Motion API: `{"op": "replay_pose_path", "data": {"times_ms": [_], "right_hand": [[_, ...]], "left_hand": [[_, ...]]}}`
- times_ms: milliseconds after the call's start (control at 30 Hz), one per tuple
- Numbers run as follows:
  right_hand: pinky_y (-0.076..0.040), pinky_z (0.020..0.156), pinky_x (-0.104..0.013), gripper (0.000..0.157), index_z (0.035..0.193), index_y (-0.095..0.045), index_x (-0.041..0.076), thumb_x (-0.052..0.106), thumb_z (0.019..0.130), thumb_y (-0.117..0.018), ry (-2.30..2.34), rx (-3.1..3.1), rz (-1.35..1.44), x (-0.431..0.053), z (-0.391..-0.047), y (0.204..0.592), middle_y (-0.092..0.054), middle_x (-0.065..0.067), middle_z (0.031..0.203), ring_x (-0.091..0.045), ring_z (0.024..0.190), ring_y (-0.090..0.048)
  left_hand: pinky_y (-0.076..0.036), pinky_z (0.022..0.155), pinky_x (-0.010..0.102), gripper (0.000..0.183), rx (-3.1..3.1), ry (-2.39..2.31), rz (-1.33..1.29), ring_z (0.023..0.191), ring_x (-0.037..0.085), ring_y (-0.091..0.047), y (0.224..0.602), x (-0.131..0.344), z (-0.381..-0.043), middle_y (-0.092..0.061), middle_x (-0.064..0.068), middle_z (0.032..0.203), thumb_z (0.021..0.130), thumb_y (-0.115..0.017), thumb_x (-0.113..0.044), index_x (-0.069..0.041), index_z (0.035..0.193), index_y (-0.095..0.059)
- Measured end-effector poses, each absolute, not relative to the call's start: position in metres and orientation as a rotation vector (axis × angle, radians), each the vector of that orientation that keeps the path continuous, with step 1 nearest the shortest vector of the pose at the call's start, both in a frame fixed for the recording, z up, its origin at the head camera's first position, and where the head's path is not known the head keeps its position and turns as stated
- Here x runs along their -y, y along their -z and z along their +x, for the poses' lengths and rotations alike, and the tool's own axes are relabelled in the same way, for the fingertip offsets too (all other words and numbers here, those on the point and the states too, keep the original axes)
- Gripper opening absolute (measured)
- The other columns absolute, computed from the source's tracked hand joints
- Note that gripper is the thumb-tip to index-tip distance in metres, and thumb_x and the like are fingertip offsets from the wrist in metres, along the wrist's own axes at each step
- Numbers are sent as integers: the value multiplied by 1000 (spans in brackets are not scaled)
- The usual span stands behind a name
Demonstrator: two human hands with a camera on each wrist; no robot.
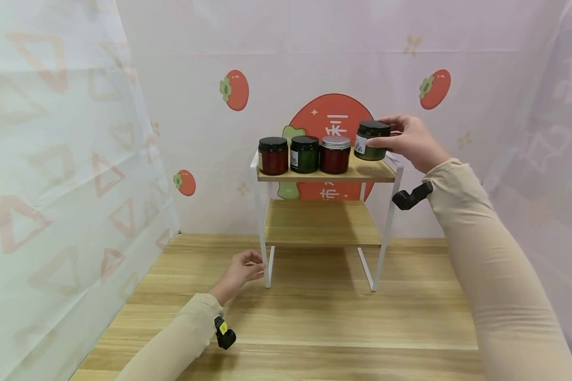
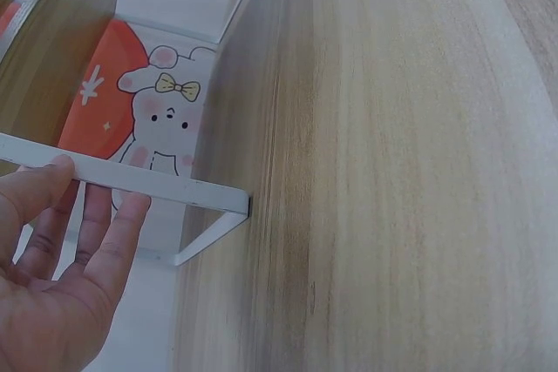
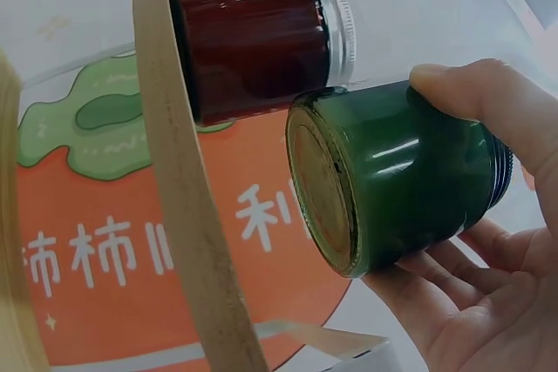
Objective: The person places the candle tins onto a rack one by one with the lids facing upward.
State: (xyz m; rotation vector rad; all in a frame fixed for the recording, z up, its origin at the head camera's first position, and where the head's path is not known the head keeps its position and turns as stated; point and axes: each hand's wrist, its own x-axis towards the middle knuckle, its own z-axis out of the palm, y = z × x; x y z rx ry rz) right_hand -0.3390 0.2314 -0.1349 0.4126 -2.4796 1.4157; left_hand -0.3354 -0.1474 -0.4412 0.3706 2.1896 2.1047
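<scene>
My right hand (image 1: pixel 412 143) grips a green glass jar (image 1: pixel 373 142) with a black lid and pale label, thumb on one side and fingers on the other. The jar is held over the right end of the top shelf (image 1: pixel 369 169) of a two-tier rack, its round base in full view from the right wrist (image 3: pixel 324 193). Beside it on that shelf stand a red jar with a silver lid (image 1: pixel 335 155), a green jar (image 1: pixel 304 155) and a red jar with a black lid (image 1: pixel 274 156). Low at the rack's left, my left hand (image 1: pixel 240 272) pinches the white front leg (image 2: pixel 166 182).
The rack's lower wooden shelf (image 1: pixel 321 222) sits under the jars, and its white right leg (image 1: pixel 386 233) stands on the wooden table (image 1: pixel 338 328). Behind hangs a white cloth (image 1: pixel 195 121) printed with persimmons; more cloth (image 1: pixel 66 159) hangs along the left side.
</scene>
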Motion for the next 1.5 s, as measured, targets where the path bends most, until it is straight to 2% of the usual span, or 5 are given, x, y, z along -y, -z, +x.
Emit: {"op": "replay_pose_path", "data": {"times_ms": [267,533,667,900,1500], "right_hand": [[-51,77,-13,67,140,-44,4,24,84,-76,-1405,2524,388,-228,-344,138,-55,-1,118,-6,98,-57],[-42,65,-20,63,136,-47,2,24,85,-75,-1308,2572,388,-225,-347,140,-56,2,110,-5,89,-54],[-43,71,-19,63,136,-47,1,24,85,-75,-1277,2593,409,-225,-348,141,-56,3,109,-5,93,-54],[-44,83,-21,63,136,-47,0,26,85,-75,-1216,2634,408,-225,-348,142,-55,-4,115,-18,108,-47],[-40,86,-29,63,138,-45,-2,24,87,-72,-1187,2717,424,-224,-353,140,-49,-16,129,-21,109,-44]], "left_hand": [[-60,87,37,13,-2182,-2093,386,100,32,-61,441,149,-336,-57,6,95,91,-62,4,5,102,-55],[-60,87,38,15,-2189,-2093,383,98,29,-61,441,149,-336,-57,6,96,91,-63,3,7,103,-55],[-60,87,37,14,-2191,-2092,378,99,30,-61,440,149,-335,-57,7,96,91,-63,3,6,103,-55],[-60,86,38,15,-2182,-2093,373,96,27,-62,440,148,-335,-57,6,95,90,-63,4,7,103,-55],[-61,85,36,13,-2171,-2106,362,95,26,-62,440,148,-335,-57,5,94,90,-62,5,5,102,-56]]}}
